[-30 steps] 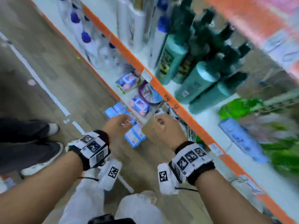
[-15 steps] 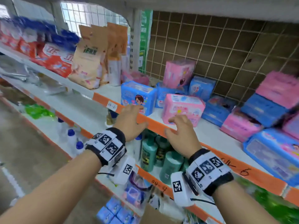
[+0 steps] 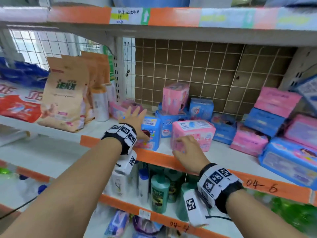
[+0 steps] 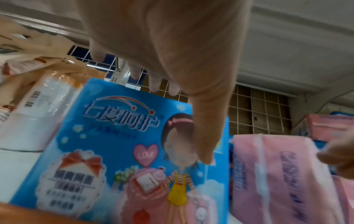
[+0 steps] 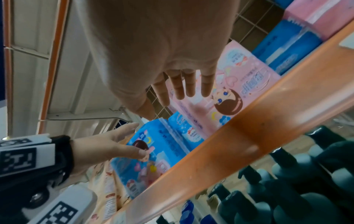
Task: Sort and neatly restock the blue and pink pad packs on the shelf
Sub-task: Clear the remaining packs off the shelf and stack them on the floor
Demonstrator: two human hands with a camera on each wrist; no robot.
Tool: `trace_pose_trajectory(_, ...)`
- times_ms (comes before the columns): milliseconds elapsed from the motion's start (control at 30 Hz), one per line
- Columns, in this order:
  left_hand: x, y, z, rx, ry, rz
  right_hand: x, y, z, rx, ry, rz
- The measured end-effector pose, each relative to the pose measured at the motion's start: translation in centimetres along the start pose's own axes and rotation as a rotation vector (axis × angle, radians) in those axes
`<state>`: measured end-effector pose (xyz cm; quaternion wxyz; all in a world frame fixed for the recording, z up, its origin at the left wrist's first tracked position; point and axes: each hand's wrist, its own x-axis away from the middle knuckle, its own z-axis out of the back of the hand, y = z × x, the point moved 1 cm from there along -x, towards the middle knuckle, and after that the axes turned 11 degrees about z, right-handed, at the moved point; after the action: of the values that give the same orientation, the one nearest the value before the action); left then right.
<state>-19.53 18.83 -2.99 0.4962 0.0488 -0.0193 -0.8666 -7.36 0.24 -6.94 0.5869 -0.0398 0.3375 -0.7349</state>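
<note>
We see our left hand (image 3: 135, 121) spread over the upright blue pad pack (image 3: 151, 133) at the shelf's (image 3: 223, 152) front edge: fingers straight above its top, thumb (image 4: 203, 136) lying against the printed front; whether it grips, we cannot tell. Just right of that hand, our right hand (image 3: 187, 152) hangs with fingers (image 5: 189, 84) straight and apart in front of the pink pad pack (image 3: 193, 134), which lies flat beside the blue one; contact unclear. Beyond both hands, further blue and pink packs (image 3: 267, 117) sit mixed, some stacked, toward the wire back grid (image 3: 205, 69). Left of the left hand stand tan paper bags (image 3: 66, 93).
</note>
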Motion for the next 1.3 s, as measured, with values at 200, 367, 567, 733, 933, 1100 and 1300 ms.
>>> trace_pose_trajectory(200, -1.5, 0.3, -1.1, -0.098, -0.034, -0.054, 0.1, 1.8, 1.8, 0.03, 0.048, -0.077)
trace_pose_trajectory(367, -0.2, 1.9, 0.0, -0.125, 0.091, -0.103, 0.8, 2.9, 3.1, -0.027, -0.038, -0.039)
trace_pose_trajectory(567, 4.2, 5.5, 2.9, -0.054, 0.129, -0.323, 1.1, 5.7, 6.1, -0.062, 0.058, -0.088)
trace_pose_trajectory(733, 7.3, 9.7, 5.0, 0.032, 0.05, -0.468, 0.6, 6.7, 6.5, -0.29, -0.14, -0.045)
trace_pose_trajectory(933, 7.7, 13.7, 4.2, -0.039, -0.014, -0.425, 1.3, 9.1, 8.6, -0.132, -0.178, -0.122)
trace_pose_trajectory(1100, 7.6, 18.6, 2.1, -0.019, -0.027, -0.43, 5.6, 14.3, 15.7, 0.066, 0.146, -0.184)
trace_pose_trajectory(1300, 6.7, 25.8, -0.9, -0.051, 0.062, -0.461, 10.9, 21.5, 24.2, 0.309, 0.181, -0.473)
